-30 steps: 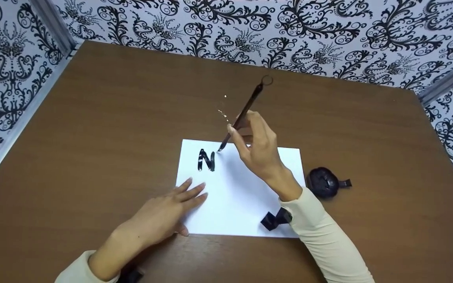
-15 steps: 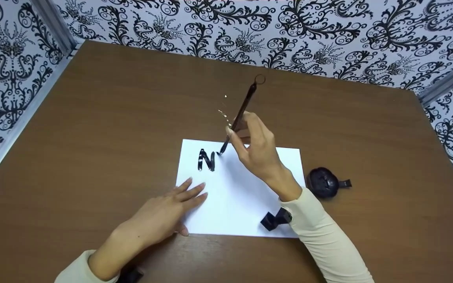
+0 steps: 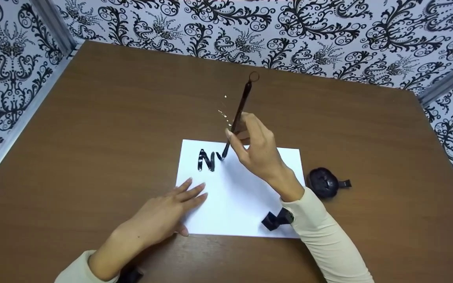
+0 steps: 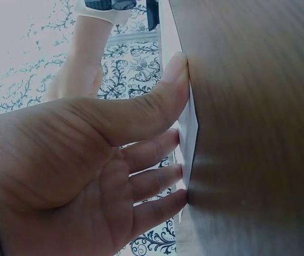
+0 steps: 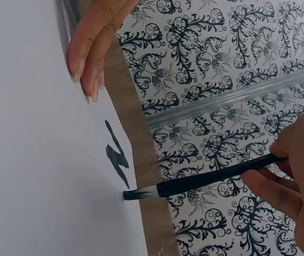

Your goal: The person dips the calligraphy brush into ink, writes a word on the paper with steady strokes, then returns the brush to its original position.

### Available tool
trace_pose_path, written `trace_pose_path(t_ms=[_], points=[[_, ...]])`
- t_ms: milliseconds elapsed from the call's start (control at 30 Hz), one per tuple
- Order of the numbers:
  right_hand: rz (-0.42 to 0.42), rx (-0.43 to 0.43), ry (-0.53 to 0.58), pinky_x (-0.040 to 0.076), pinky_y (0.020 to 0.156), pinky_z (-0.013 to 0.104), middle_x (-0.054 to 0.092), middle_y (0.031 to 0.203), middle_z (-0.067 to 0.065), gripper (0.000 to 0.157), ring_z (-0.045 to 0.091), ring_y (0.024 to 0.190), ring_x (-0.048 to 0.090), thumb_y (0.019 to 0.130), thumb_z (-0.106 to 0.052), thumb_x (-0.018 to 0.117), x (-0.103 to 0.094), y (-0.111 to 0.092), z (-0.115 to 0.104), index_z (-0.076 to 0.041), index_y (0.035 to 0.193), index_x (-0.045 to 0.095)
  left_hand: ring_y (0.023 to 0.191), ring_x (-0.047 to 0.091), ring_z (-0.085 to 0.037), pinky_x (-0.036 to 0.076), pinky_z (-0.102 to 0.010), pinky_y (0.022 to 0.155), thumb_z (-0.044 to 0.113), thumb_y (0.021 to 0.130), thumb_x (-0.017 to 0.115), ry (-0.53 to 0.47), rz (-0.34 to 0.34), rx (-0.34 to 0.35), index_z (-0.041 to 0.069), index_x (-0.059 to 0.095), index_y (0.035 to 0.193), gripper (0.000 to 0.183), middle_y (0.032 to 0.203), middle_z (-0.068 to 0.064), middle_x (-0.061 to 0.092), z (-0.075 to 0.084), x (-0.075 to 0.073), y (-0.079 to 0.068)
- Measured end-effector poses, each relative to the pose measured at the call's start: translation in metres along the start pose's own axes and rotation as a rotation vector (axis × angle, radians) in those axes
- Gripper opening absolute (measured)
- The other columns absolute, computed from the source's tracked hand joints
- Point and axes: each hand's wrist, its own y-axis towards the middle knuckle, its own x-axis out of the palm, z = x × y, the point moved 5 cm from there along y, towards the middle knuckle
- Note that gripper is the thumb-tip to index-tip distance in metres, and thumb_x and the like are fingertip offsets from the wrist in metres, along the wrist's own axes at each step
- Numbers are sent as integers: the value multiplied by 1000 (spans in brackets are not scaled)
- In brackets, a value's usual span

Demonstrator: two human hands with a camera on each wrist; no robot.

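In the head view a white sheet of paper (image 3: 230, 204) bears a black painted letter N (image 3: 206, 160) and a short stroke beside it. My right hand (image 3: 261, 153) pinches a dark paintbrush (image 3: 241, 104) with a ring at its top end. The right wrist view shows the black-wetted brush tip touching the paper near the N. My left hand (image 3: 163, 216) rests on the sheet's lower left part, its fingers spread and straight. In the left wrist view the left thumb (image 4: 176, 69) lies at the paper's near edge.
A dark round dish (image 3: 323, 182) with a short handle stands right of the paper on the brown table (image 3: 112, 129). Patterned wall panels (image 3: 226, 31) border the table at the back and sides. Small bright specks (image 3: 223, 114) lie beyond the paper.
The brush has become more upright, and its tip has moved slightly down and right. A short slanting black stroke has appeared right of the N. The left hand has stayed still.
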Motion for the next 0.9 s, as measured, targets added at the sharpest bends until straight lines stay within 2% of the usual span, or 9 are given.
trace_pose_path(t_ms=[633, 900], points=[[-74, 2, 27, 51, 62, 15, 58, 87, 12, 24, 15, 75, 64, 88, 0, 62, -2, 4, -8, 6, 108, 51, 140, 25, -31, 54, -44, 63, 33, 69, 74, -6, -21, -13, 10, 46, 142, 82, 153, -3, 32, -1, 1, 1], [-94, 9, 17, 51, 60, 15, 57, 84, 11, 23, 16, 74, 64, 87, 0, 62, -3, 4, -10, 6, 107, 52, 140, 25, -31, 54, -45, 64, 32, 68, 74, -2, -14, -14, 11, 47, 142, 82, 153, -3, 33, -1, 2, 1]])
